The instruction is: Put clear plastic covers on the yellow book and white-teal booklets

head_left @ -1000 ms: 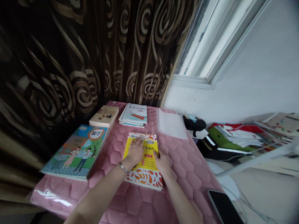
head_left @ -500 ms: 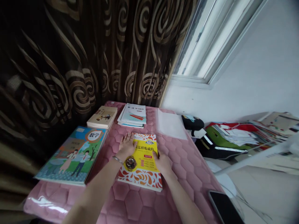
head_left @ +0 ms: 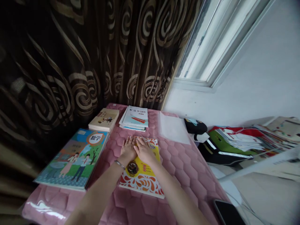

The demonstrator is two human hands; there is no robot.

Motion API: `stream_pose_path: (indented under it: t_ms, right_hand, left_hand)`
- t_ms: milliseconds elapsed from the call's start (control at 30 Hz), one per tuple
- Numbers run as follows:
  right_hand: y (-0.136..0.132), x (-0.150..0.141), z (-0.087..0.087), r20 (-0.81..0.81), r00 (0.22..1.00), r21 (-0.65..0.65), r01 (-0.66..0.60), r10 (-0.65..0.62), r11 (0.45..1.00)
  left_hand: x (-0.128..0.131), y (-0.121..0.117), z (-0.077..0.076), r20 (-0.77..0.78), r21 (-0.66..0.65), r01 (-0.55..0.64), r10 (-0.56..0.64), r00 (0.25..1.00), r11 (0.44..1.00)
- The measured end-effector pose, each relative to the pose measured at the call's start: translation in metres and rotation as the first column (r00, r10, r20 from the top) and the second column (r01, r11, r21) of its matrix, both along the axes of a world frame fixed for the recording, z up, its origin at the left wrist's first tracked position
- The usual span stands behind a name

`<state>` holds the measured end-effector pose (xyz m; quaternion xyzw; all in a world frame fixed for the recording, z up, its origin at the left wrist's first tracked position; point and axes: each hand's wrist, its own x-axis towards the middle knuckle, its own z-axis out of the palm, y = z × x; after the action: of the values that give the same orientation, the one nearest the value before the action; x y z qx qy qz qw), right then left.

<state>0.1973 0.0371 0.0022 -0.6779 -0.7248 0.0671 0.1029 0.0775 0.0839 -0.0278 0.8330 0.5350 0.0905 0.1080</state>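
A yellow book (head_left: 138, 159) with red-and-white patterned ends lies flat on the pink quilted tabletop (head_left: 133, 206). My left hand (head_left: 128, 149), a metal bracelet at its wrist, rests flat on the upper left of the cover with fingers stretched out. Beside it, my right hand (head_left: 143, 150) also lies flat on the cover, fingers extended and meeting the left hand near the top. Both hands hide much of the title. Left of them is a blue-green textbook (head_left: 75, 161) showing two cartoon figures, on top of a pile.
Behind the textbook sits a stack of tan books (head_left: 104, 119). White booklets (head_left: 136, 117) are piled at the back, with a white sheet (head_left: 174, 126) to their right. A phone (head_left: 228, 212) lies at the right front edge. A bag (head_left: 220, 145) and papers stand beyond the table.
My right hand has moved from the book's right edge up and left onto its cover, beside my left hand. The left hand stays flat on the book. The view has shifted slightly.
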Motion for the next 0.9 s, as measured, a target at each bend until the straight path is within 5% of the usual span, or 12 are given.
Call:
stream_pose_path:
  t_ms: [133,300,433,633,767,900]
  right_hand:
    - [0.016,0.011,-0.013,0.035,0.996,-0.094,0.081,-0.078,0.992]
    - [0.006,0.047,-0.026,0.032,0.934,-0.128,0.358,-0.357,0.925]
    - [-0.002,0.052,-0.031,-0.027,0.905,-0.142,0.418,-0.425,0.898]
    - [-0.003,0.046,-0.029,-0.03,0.898,-0.13,0.431,-0.438,0.893]
    - [-0.003,0.05,-0.031,-0.027,0.904,-0.124,0.42,-0.426,0.899]
    - [-0.004,0.046,-0.028,0.025,0.903,-0.082,0.429,-0.428,0.9]
  left_hand:
    - [0.0,0.0,-0.002,0.02,0.026,-0.006,0.006,1.0,1.0]
    - [0.0,0.001,-0.002,0.029,0.03,-0.025,0.024,0.999,0.999]
    - [0.006,-0.005,0.005,-0.003,0.06,-0.036,0.036,0.999,0.998]
    - [0.014,-0.065,0.004,-0.027,0.077,0.032,-0.03,0.999,0.997]
    - [-0.016,-0.109,-0.002,0.002,0.092,0.18,-0.181,0.983,0.979]
    - [-0.048,-0.123,-0.002,-0.008,0.088,0.2,-0.2,0.98,0.976]
